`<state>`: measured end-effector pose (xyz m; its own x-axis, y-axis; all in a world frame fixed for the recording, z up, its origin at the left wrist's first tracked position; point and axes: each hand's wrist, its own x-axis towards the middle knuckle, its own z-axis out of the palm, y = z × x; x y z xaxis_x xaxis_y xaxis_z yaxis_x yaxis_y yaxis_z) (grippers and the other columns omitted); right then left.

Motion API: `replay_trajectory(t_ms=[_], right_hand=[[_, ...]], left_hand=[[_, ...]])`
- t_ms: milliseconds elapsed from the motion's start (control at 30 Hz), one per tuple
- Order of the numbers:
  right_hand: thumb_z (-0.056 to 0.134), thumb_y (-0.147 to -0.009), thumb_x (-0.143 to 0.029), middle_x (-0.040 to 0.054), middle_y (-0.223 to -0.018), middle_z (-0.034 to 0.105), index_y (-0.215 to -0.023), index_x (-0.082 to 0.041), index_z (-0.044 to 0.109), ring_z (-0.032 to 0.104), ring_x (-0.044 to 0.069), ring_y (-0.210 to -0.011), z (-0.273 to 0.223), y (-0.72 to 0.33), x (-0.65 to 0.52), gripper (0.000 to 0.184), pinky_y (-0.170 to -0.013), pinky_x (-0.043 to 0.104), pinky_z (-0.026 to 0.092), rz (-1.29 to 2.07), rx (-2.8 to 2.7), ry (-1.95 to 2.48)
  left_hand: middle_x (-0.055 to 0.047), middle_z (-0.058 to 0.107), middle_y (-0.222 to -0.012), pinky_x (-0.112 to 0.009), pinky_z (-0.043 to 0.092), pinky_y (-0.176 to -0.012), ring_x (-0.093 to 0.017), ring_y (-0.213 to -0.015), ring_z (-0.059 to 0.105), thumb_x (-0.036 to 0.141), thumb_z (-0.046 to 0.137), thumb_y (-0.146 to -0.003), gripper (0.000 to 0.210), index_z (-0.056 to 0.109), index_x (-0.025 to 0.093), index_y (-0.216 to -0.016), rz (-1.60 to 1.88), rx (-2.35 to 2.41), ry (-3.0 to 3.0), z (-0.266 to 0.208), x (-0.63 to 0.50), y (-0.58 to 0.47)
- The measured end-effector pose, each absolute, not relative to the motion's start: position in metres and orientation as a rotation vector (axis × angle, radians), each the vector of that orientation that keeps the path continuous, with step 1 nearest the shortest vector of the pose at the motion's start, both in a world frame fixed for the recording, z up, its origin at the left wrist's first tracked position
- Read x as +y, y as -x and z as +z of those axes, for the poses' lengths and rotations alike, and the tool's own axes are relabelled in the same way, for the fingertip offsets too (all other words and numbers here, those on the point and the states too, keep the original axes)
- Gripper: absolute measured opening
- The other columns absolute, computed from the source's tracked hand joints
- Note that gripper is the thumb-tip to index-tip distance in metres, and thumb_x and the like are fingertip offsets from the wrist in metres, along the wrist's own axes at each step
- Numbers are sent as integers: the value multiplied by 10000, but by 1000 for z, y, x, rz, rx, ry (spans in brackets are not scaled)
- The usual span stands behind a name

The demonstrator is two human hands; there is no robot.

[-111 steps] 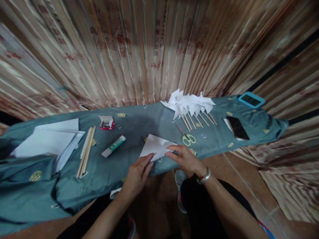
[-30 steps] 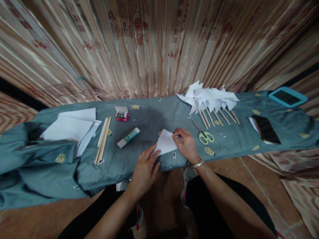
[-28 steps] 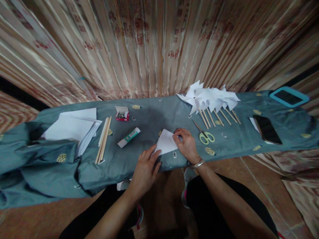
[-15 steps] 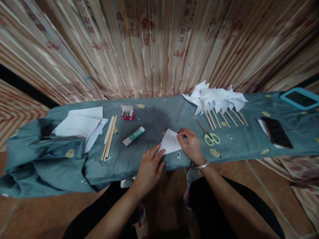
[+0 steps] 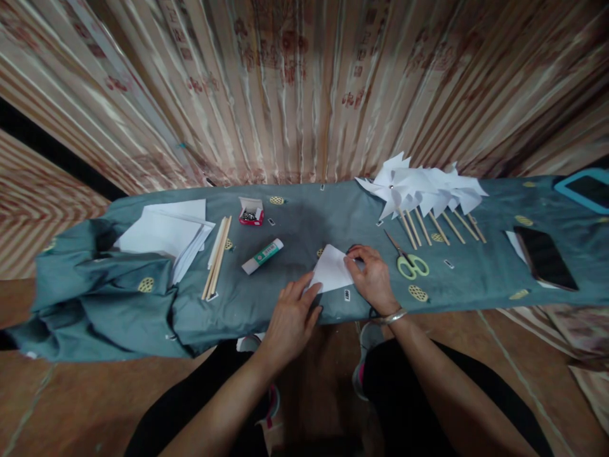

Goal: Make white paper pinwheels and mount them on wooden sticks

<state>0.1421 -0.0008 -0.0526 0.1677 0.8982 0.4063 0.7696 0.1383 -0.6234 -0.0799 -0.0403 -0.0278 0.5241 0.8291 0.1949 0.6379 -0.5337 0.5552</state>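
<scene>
A small piece of folded white paper (image 5: pixel 330 270) lies on the cloth-covered table in front of me. My left hand (image 5: pixel 292 317) holds its lower left corner, with the fingers at the edge and partly hiding it. On the opposite side, my right hand (image 5: pixel 373 278) pinches the right corner between thumb and curled fingers. A bracelet circles my right wrist. Just right of that hand lies a pair of scissors (image 5: pixel 413 266) with light green handles. Left of the paper is a glue stick (image 5: pixel 262 256) with a green label.
Behind the glue stick stands an open red box (image 5: pixel 251 212) of small metal pins. Several wooden sticks (image 5: pixel 219 257) and stacked white paper (image 5: pixel 162 228) lie left. White paper pinwheels (image 5: pixel 423 187) on sticks lie back right, near a phone (image 5: pixel 545 257) and a blue-framed device (image 5: pixel 587 190).
The whole view has shifted slightly, so the table things appear a little further right. Both hands keep their places on the folded paper, with hardly any movement.
</scene>
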Motion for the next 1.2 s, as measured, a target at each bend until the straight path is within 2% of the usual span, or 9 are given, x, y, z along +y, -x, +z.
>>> replay_trajectory(t_ms=[233,867,1033,1200], right_hand=[[547,-856,-251,101,-923,695,-797,-211,623,629,267,-924,-52,-141,-1,104,-890,422,469,216,-1611,1660],[540,-863,-259,98,-943,692,-801,-225,623,624,266,-941,-51,-140,-1,109,-901,425,469,236,-1594,1673],[536,-866,-257,96,-939,691,-803,-227,621,623,266,-934,-51,-140,-1,110,-902,430,467,230,-1583,1680],[539,-854,-255,86,-928,691,-788,-231,626,620,263,-932,-53,-140,1,111,-907,434,465,242,-1565,1686]], left_hand=[[-162,539,-1399,-532,494,-982,-319,-1184,563,158,581,-891,379,558,155,-1269,641,1212,-2394,-30,-39,79],[-134,543,-1399,-505,507,-963,-295,-1145,585,188,567,-900,373,559,196,-1273,651,1226,-2420,-33,-37,80],[-181,538,-1412,-521,511,-904,-336,-1155,565,203,578,-900,367,570,154,-1264,578,1290,-2533,-21,-35,79],[-193,481,-1480,-537,417,-1054,-332,-1337,467,265,558,-929,434,496,133,-1338,541,1108,-2704,-19,-40,63]])
